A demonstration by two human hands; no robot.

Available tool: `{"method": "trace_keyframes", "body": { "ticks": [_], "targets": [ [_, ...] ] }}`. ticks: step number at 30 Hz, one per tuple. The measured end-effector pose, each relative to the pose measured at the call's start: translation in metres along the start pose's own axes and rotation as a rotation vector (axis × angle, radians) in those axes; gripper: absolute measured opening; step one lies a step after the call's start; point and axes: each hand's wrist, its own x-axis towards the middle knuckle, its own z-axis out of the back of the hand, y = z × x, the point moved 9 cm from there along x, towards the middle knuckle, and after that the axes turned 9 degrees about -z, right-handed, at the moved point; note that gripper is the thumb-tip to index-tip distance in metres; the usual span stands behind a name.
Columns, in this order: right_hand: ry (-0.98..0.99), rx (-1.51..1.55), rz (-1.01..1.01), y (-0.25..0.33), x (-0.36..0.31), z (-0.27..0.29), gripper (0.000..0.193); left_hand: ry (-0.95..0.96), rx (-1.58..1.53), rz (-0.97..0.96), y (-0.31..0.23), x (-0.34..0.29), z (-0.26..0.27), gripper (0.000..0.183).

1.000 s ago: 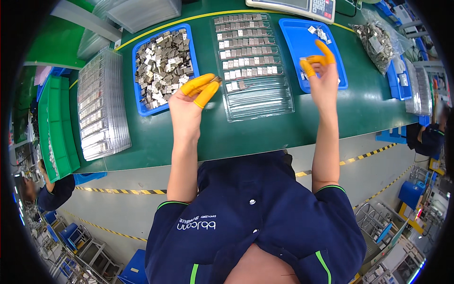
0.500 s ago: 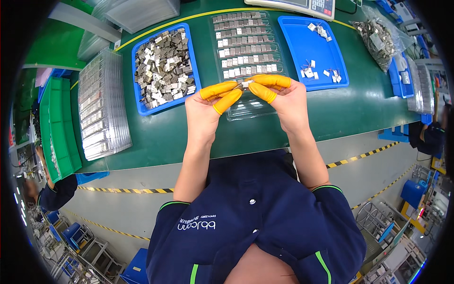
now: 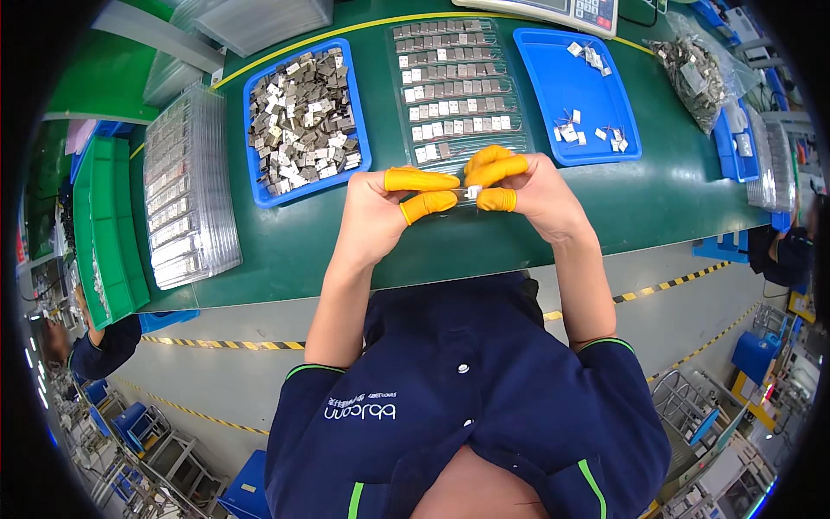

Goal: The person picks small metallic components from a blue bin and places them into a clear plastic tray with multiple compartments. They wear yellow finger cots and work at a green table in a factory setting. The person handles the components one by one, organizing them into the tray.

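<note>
Both of my hands wear yellow finger cots and meet at the near end of a clear plastic tray [image 3: 405,143]. My right hand [image 3: 534,195] pinches a small white block-shaped part [image 3: 472,191] between thumb and fingers. My left hand [image 3: 380,203] is closed at its left side, with fingers and thumb nearly together; a thin strand seems to run between them, too small to make out. The tray holds several rows of small grey and white rectangular parts with thin wires at their right ends. A short row starts just beyond my fingertips.
Left of the tray, a blue tray [image 3: 253,169] is heaped with grey and white parts. Farther left stand stacked clear trays [image 3: 186,190] and a green bin [image 3: 112,225]. To the right are a blue tray [image 3: 596,99] with few wired parts, a scale [image 3: 562,10] and a bagged heap [image 3: 692,73].
Both hands have drawn nearer to me, with the white part shifting slightly right. More of the clear tray's nearest row now shows beyond my fingers.
</note>
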Motion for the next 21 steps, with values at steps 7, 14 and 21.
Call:
{"method": "trace_keyframes", "body": {
  "ticks": [7,14,21],
  "targets": [
    [0.008,-0.018,-0.059,-0.004,-0.004,-0.002,0.019,0.055,0.238,-0.083,-0.017,-0.001,-0.003,0.019],
    [0.090,0.123,-0.083,-0.014,-0.003,-0.009,0.014,0.054,-0.049,0.057,0.000,-0.006,-0.011,0.018],
    [-0.235,-0.243,0.227,0.013,-0.005,0.002,0.014,-0.078,0.018,-0.076,0.005,0.002,0.000,0.021]
  ]
}}
